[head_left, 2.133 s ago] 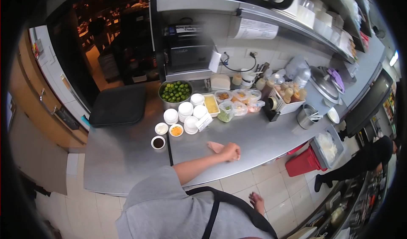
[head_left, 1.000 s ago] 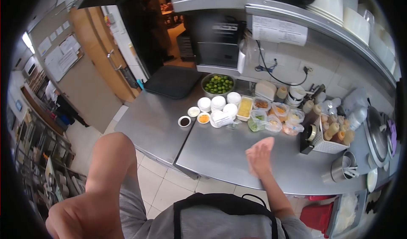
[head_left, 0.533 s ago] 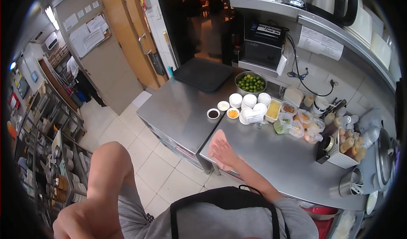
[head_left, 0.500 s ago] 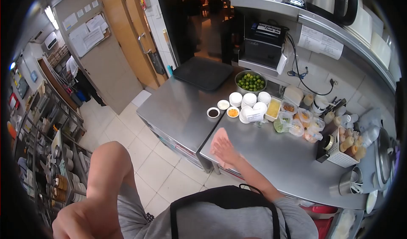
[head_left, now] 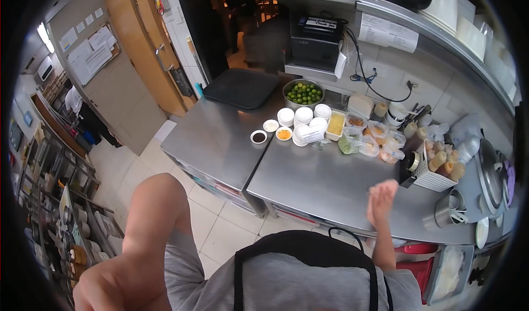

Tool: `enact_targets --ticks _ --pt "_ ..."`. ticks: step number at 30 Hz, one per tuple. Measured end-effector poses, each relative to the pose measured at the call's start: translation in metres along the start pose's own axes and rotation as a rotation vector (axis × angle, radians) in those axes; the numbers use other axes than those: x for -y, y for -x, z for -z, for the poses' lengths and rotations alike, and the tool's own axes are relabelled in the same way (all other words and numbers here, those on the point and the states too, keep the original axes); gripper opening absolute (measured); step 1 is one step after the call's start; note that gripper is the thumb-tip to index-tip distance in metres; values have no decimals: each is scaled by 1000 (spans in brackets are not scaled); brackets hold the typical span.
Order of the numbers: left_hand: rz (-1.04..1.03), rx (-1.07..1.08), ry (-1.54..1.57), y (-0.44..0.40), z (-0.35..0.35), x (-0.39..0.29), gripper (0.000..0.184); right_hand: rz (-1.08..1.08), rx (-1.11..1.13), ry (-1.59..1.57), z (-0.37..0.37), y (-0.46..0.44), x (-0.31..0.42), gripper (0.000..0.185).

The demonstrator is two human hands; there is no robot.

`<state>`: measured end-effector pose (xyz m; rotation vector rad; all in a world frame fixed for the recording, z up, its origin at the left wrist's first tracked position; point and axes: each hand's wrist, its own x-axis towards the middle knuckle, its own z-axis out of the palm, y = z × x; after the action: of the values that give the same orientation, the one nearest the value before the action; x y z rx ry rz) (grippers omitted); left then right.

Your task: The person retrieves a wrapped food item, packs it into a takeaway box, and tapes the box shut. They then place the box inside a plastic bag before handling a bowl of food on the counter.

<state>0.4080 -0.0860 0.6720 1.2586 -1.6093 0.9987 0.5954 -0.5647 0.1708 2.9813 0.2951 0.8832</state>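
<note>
My right hand (head_left: 379,209) is over the right part of the steel counter (head_left: 314,187), near its front edge. Its fingers look closed around a bunched pink cloth (head_left: 387,187), mostly hidden in the hand and slightly blurred. My left arm is bent with the elbow raised, and the left hand (head_left: 102,289) is at the bottom left, partly cut off by the frame; its fingers do not show clearly. Nearest the right hand stands a white basket (head_left: 432,178) of sauce bottles. Bags of food (head_left: 369,145) lie farther back.
Stacked white cups (head_left: 303,115), a dark sauce cup (head_left: 258,137) and a bowl of green limes (head_left: 304,93) stand toward the back. A black tray (head_left: 241,87) lies at the far left. Metal containers (head_left: 451,209) are at the right. A shelf (head_left: 386,10) hangs above.
My right hand has swept right along the counter, and the pink cloth, spread flat before, is now bunched up. The view has shifted somewhat; my left arm stays bent.
</note>
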Motion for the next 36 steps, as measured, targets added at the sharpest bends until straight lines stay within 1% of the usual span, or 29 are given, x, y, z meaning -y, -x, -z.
enact_targets --ticks 2,3,4,5,6,7,8,10,12,13,14,15,16,17,18,19,20,22,24,25,26,27,28,30,31,32,34,35,36 --pt "-27 -15 -15 -3 3 -5 18 -177 27 49 14 37 -42 51" --pt "93 69 -47 -6 11 -18 18 -299 66 67 26 51 -56 52" --pt "218 151 -82 -7 14 -25 18 -292 63 63 33 59 -65 52" --pt "222 152 -91 -7 9 -17 18 -481 132 173 35 67 -73 54" --pt "41 96 -47 -6 0 1 18 -669 202 283 32 71 -77 55" --pt "-145 41 -4 -6 -5 10 18 -661 202 275 25 69 -76 55" --pt "-143 46 -14 -5 -6 5 18 -736 214 357 17 65 -75 57" --pt "19 23 -209 -1 -7 -14 20 -805 225 433 12 49 -62 58" --pt "77 176 -313 8 7 -32 32 -804 258 388 15 24 -37 57" --pt "-220 -129 -326 45 11 -23 15 -792 256 383 2 18 -31 57" --pt "-38 -212 -436 47 5 -23 18 -588 199 348 -20 10 -21 55" --pt "241 -246 -406 51 9 -27 20 -385 143 310 -34 5 -10 54" --pt "350 -410 -254 73 13 -22 21 -344 151 112 -29 -12 12 53" --pt "413 -242 -1121 96 13 -26 18 -300 161 -86 -18 -36 45 51" --pt "609 -236 -977 113 18 -18 25 -142 166 -35 -22 -49 69 51" --pt "796 -316 -922 151 25 -14 30 18 169 13 -29 -60 94 51" --pt "992 -422 -911 192 26 -9 28 78 221 -48 -31 -74 121 52" --pt "1504 -419 -1016 281 18 -19 25 208 290 -166 -37 -90 177 54" --pt "1745 -218 -1017 397 -7 -55 28 349 282 -288 -34 -99 229 56" --pt "1956 -139 -907 427 -27 -76 31 429 259 -359 -29 -100 257 56" --pt "2080 -4 -847 456 -47 -100 34 486 258 -375 -23 -99 283 56" --pt "2120 204 -869 483 -67 -128 36 556 289 -435 -15 -95 306 57" --pt "2160 124 -921 499 -78 -149 36 640 318 -499 -7 -94 328 58" --pt "2521 398 -635 525 -102 -192 40 779 376 -571 15 -93 362 57" --pt "2579 280 -678 539 -112 -214 40 827 445 -613 20 -87 379 58" --pt "2673 246 -669 552 -123 -236 40 928 447 -636 12 -80 392 58" --pt "2800 130 -658 575 -145 -281 41 896 317 -824 -27 -66 407 56" --pt "2929 143 -579 586 -153 -302 39 877 329 -963 -24 -63 410 52" --pt "3045 175 -485 590 -159 -319 37 918 336 -971 -21 -62 408 52"
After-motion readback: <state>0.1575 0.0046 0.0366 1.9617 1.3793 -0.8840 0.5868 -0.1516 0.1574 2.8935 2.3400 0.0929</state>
